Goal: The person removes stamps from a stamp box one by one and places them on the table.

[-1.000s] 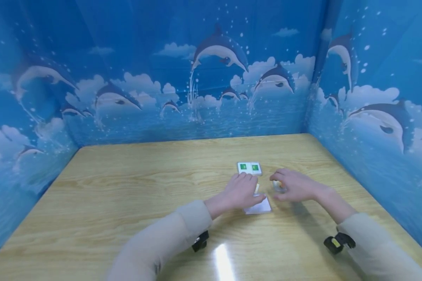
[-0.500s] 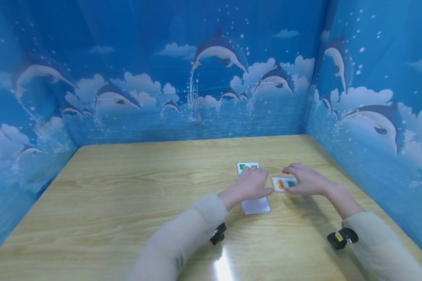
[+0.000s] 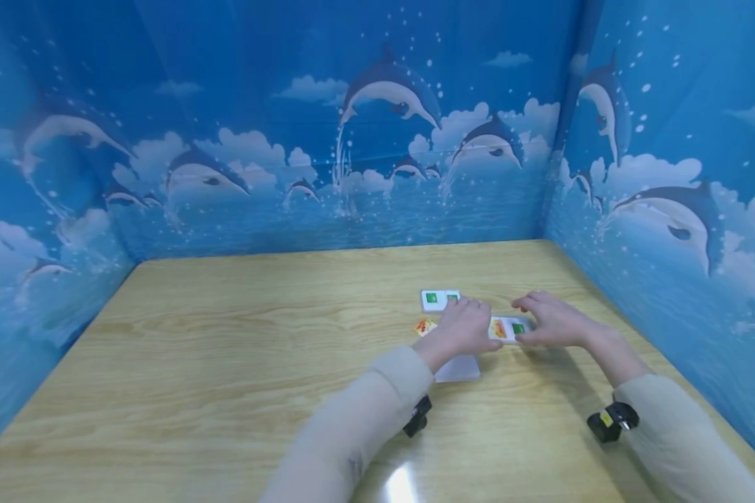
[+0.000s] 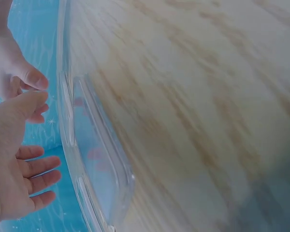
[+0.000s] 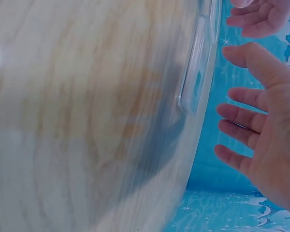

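My left hand [image 3: 461, 330] reaches over the pieces, palm down with fingers loosely bent, and partly hides them. Its thumb tip is right at the left end of a flat clear-edged tile [image 3: 498, 330] bearing an orange picture and a green square. At that tile's right end, my right hand [image 3: 556, 321] has its fingers spread and relaxed, thumb near the front edge. Below the left hand lies a translucent whitish tile [image 3: 458, 369]. In the left wrist view, a clear plastic case [image 4: 104, 154] lies on the table before the hands.
A white tile with two green squares [image 3: 434, 300] lies behind the left hand. A small orange picture [image 3: 424, 327] shows at that hand's left, the rest covered. The wooden table [image 3: 245, 363] is enclosed by a blue dolphin-print curtain [image 3: 252, 202].
My right hand has lowered the orange-and-green tile flat onto the table and loosened from it. My left hand has moved right towards that tile, uncovering the small orange picture.
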A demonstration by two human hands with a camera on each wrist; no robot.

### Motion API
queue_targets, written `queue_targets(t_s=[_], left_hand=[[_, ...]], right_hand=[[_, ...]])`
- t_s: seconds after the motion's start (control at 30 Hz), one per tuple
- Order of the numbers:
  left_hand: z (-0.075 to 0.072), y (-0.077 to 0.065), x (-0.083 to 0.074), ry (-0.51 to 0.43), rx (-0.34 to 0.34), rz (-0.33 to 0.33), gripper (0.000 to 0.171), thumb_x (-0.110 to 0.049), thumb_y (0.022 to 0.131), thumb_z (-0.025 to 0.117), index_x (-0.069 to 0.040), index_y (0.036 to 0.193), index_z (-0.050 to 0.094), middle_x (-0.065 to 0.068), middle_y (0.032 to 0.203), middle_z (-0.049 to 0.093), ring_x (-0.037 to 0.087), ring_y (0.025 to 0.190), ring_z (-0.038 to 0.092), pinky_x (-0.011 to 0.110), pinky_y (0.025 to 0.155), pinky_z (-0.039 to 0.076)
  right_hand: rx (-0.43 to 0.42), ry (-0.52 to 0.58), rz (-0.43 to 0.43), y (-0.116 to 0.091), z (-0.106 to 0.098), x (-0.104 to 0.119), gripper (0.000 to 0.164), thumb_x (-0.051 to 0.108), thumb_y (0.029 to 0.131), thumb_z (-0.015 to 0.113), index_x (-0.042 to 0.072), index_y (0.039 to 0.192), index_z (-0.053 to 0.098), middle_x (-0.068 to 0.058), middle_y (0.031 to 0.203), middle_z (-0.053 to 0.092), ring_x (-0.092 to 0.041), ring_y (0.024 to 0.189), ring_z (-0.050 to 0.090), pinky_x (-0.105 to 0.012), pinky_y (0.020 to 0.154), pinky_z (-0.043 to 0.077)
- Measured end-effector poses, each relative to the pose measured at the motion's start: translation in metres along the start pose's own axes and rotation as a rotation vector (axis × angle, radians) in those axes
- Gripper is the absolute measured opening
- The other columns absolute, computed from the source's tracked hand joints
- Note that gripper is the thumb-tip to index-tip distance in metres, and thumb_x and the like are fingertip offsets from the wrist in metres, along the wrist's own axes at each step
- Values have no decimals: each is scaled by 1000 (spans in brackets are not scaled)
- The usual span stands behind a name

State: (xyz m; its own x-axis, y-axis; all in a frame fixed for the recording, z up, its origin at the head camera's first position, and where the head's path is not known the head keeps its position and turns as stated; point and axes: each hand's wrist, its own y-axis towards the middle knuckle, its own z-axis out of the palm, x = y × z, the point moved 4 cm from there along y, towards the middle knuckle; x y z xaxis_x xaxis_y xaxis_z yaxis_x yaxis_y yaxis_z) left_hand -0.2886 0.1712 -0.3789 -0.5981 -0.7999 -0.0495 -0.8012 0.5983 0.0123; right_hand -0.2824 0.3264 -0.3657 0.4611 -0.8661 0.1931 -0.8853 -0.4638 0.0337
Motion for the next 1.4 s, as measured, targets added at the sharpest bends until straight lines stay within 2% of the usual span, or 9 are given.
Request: queue_targets(t_s=[0.13, 0.33, 0.53, 0.73, 0.97, 1.13, 1.4], left_hand=[[2, 6, 0, -12, 12, -26, 63, -61, 80, 59, -15, 122, 52, -4, 113, 56, 13, 105, 48, 31, 93, 36], [5, 13, -3, -11, 30, -51, 60, -61, 79, 60, -17, 118, 53, -4, 112, 55, 13, 103, 47, 30, 92, 35], [9, 17, -4, 1, 47, -66, 61, -60, 80, 59, -17, 122, 51, -3, 117, 54, 14, 110, 46, 32, 99, 32], [13, 19, -4, 2, 50, -86, 60, -57, 80, 61, -16, 123, 50, -2, 115, 54, 14, 108, 46, 31, 98, 32], [18, 22, -6, 2, 71, -74, 59, -54, 82, 61, -16, 125, 49, -2, 115, 54, 13, 105, 46, 30, 95, 33], [20, 24, -6, 23, 60, -70, 56, -53, 81, 62, -17, 122, 51, -4, 110, 56, 11, 96, 47, 27, 87, 35], [24, 26, -7, 6, 55, -50, 54, -50, 82, 62, -17, 123, 51, -5, 108, 56, 11, 99, 48, 27, 93, 35]], right_hand=[[12, -20, -4, 2, 2, -1, 67, 35, 72, 74, -7, 120, 53, -21, 110, 55, -35, 97, 53, -51, 82, 44], [50, -32, 3, 5, 10, -4, 66, 35, 70, 74, -5, 119, 54, -16, 104, 56, -25, 87, 52, -43, 74, 45], [50, -55, -8, 8, 13, -5, 65, 34, 69, 74, -5, 117, 55, -15, 101, 55, -24, 84, 51, -41, 71, 45], [63, -69, -10, 9, 13, -5, 65, 33, 69, 74, -5, 118, 55, -17, 104, 55, -27, 87, 52, -44, 73, 45], [92, -77, 3, 10, 17, -10, 65, 34, 69, 73, -4, 119, 55, -19, 108, 55, -28, 89, 52, -44, 74, 46], [97, -67, -10, 13, 19, -12, 64, 32, 67, 73, -3, 118, 56, -19, 108, 55, -27, 88, 53, -43, 74, 46], [109, -27, -15, 17, 20, -13, 62, 31, 67, 74, -1, 117, 57, -16, 105, 55, -25, 87, 51, -42, 74, 45]])
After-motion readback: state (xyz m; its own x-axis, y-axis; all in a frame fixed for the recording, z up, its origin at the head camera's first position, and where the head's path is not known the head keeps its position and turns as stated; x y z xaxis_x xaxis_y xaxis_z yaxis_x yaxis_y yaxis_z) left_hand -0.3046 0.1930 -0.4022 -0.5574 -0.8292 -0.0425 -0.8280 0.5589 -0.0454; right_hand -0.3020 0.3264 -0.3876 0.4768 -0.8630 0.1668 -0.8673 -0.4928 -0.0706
